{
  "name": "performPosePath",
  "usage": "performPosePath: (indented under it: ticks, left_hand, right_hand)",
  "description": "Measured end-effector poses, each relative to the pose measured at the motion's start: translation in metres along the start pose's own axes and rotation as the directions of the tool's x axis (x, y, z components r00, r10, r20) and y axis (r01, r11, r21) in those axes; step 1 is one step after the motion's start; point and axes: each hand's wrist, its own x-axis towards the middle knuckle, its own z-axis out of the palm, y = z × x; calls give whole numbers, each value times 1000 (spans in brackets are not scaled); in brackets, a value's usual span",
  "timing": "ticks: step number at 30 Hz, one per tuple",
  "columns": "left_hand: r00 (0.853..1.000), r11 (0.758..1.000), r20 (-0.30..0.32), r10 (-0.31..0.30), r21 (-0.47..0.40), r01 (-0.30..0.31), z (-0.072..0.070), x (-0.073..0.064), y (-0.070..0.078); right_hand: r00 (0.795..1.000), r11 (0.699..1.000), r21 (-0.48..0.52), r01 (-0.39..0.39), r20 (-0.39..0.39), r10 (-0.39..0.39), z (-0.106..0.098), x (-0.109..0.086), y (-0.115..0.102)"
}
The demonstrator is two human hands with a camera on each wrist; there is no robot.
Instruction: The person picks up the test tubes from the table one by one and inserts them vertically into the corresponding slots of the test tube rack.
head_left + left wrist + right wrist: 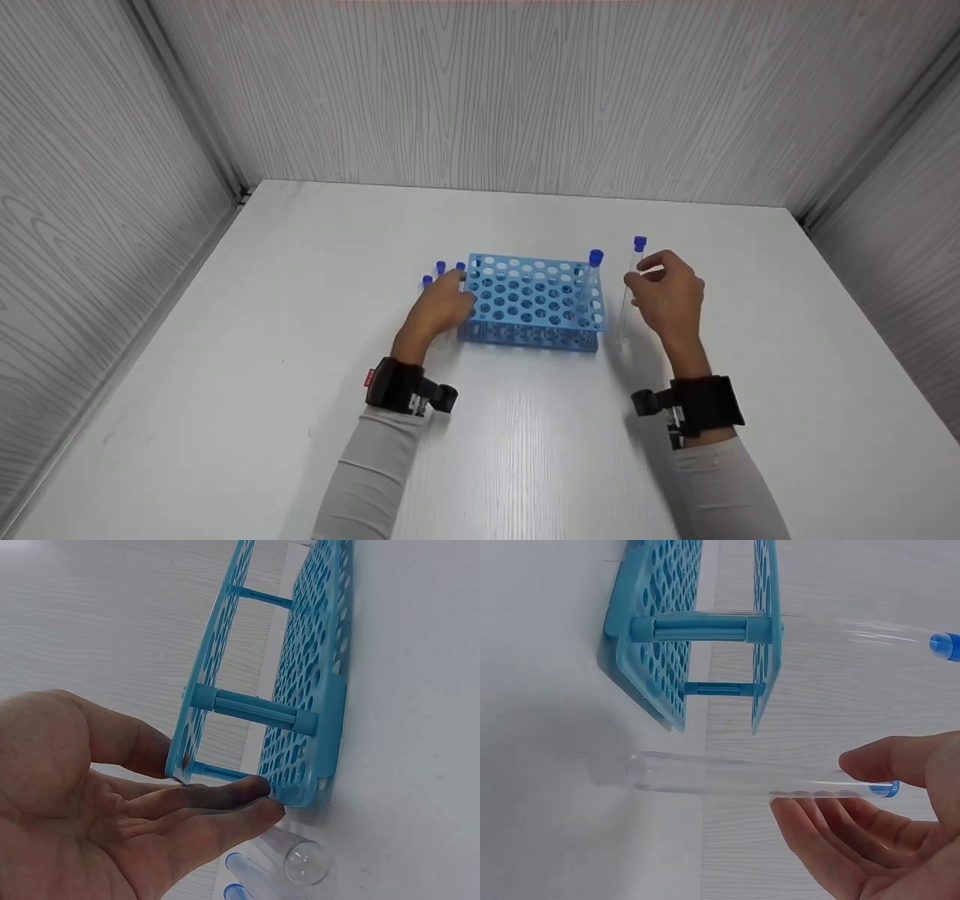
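Observation:
A blue test tube rack (536, 296) stands on the table between both hands. At its left end my left hand (442, 304) holds on; in the left wrist view the thumb is at the top plate's corner and the fingers (217, 829) lie along the end. Right of the rack, my right hand (670, 291) pinches a clear test tube (705, 774) with a blue cap, thumb on one side and fingers on the other. This tube is nearly upright, its rounded bottom close over the table. One capped tube (593, 274) stands in the rack near the right end.
Several blue-capped tubes (440, 267) stand beside the rack's left end, partly hidden behind my left hand; the left wrist view shows a rounded tube bottom (306, 862). Grey wood-grain panels (480, 97) enclose the white table (225, 337) at the back and sides.

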Motion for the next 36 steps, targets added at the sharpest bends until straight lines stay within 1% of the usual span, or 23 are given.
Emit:
performPosePath:
  ticks: [4,12,17,22,29,36]
  left_hand:
    - [1000,1000,2,1,1,-1,-1,1,1]
    - [1000,1000,6,-9,-11,9,0,1,0]
    - [1000,1000,8,-22,-21,22,-1,0,0]
    - [1000,1000,4,-17,-27,17,0,0,1]
    - [1000,999,-2,19,-26,-19,0,0,-1]
    - [1000,1000,-3,2,-22,-2,0,0,0]
  right_hand:
    - [999,999,27,23,-38,-22,-1,1,0]
    - [995,995,78,63,-86,-57,-6,0,-3]
    - [993,992,100,70,-100,-60,-9,-1,-8]
    - [991,988,127,87,-109,-73,-13,-5,-14]
    - [978,978,142,152,-162,-128,-19,-10,-22]
    - [967,966,168,198,-197,-164,-19,-15,-29]
